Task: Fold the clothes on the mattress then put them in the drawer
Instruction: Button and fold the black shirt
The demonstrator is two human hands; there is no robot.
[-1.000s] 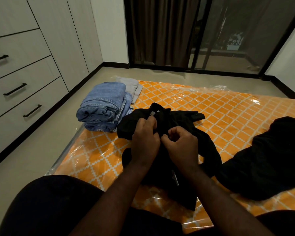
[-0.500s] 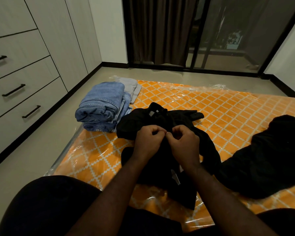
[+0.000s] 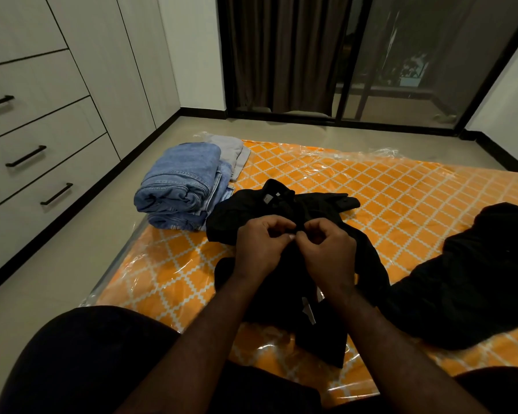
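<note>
As the left hand (image 3: pixel 260 249) and right hand (image 3: pixel 329 255), fingers curled, still pinch the front of the shirt (image 3: pixel 243 210) on the near middle of the mattress (image 3: pixel 401 186), they have worked nearer, away from its collar, since a second ago, probably fastening it before folding, with jeans (image 3: pixel 177 180) already folded far left.

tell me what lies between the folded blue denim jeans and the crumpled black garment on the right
In the head view, a black collared shirt, pinched by the left hand and right hand, on the orange patterned mattress.
</note>
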